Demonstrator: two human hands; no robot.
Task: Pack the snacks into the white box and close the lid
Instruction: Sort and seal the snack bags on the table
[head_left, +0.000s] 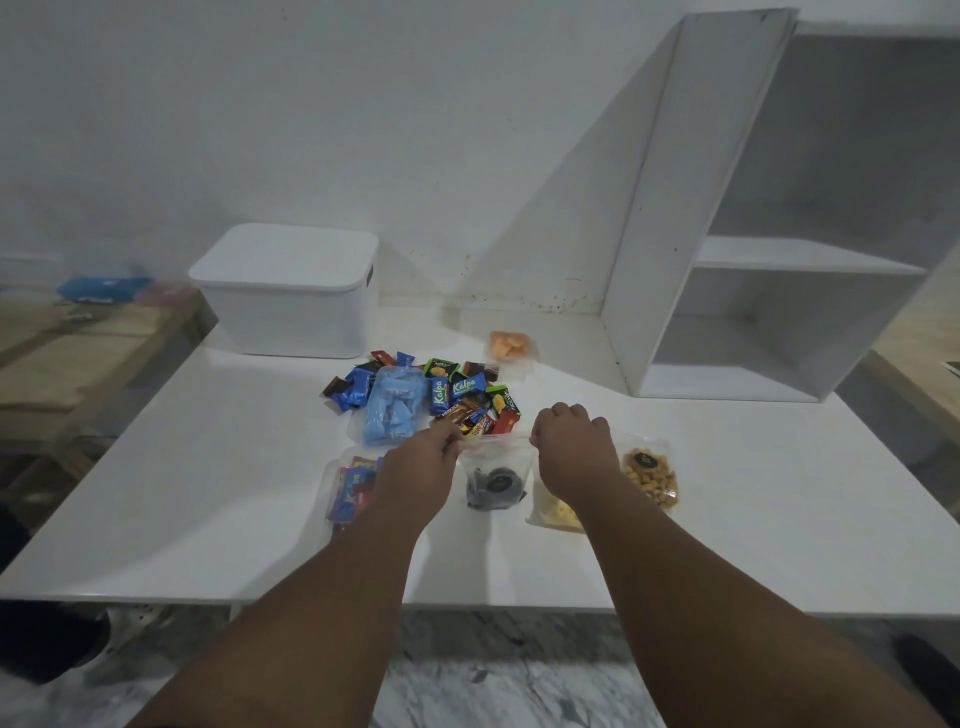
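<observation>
The white box (288, 306) stands at the table's back left with its lid on. In front of it lies a pile of small wrapped snacks (457, 389) and a clear bag of blue sweets (392, 410). My left hand (421, 467) and my right hand (571, 447) each pinch a top corner of a clear zip bag of dark cookies (493, 483). A bag of red and blue packets (353, 486) lies left of my left hand. A yellow snack bag (553, 512) and a brown nut bag (652, 475) lie by my right wrist. An orange snack bag (510, 345) sits farther back.
A white shelf unit (769, 291) stands on the white table (208, 493) at the back right. A wooden bench (78, 358) with a blue item is at the left. The table's front edge runs just below my forearms.
</observation>
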